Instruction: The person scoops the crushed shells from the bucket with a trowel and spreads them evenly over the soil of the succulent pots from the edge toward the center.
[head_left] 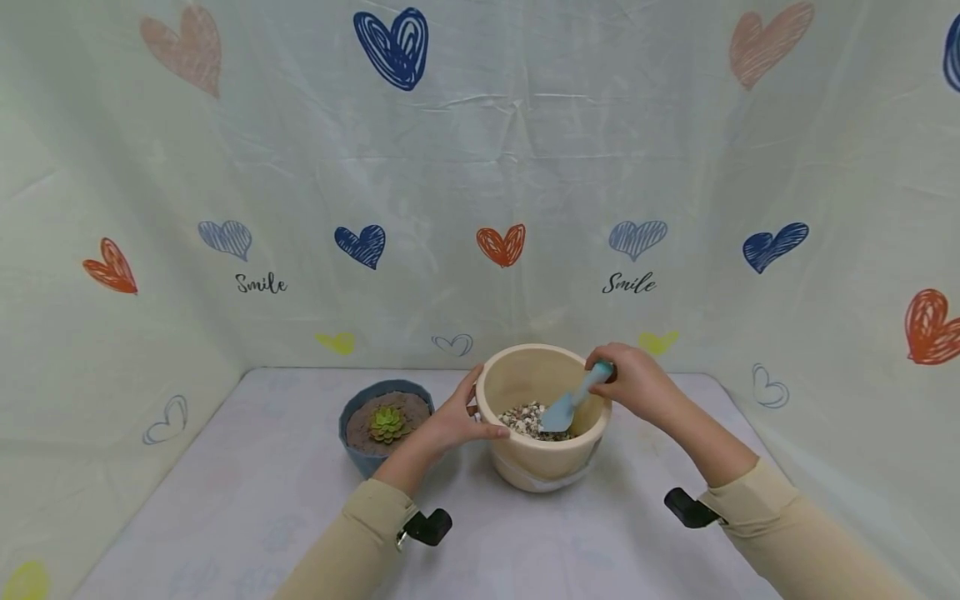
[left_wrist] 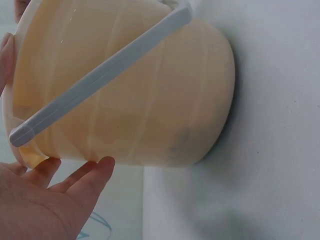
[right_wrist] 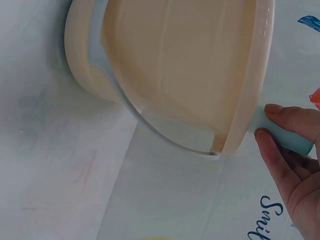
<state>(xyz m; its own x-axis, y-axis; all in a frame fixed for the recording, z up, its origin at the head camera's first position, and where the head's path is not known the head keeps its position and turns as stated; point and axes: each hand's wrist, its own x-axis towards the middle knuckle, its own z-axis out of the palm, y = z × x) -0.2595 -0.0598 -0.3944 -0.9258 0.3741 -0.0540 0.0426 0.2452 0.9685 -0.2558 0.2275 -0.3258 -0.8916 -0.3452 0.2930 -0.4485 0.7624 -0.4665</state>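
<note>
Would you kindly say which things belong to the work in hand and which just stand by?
In use:
bucket, held by the left hand
gravel inside it
shovel, held by the right hand

Apparently standing by:
blue pot, in neither hand
green plant in it

The left forearm [head_left: 406,469] slants forward and rightward, the right forearm [head_left: 712,446] forward and leftward. The left hand [head_left: 459,421] grips, thumb stretched sideways and fingers spread apart. The right hand [head_left: 636,379] pinches between thumb and fingertip; its remaining fingers, partly hidden, seem curled in beneath the palm.
</note>
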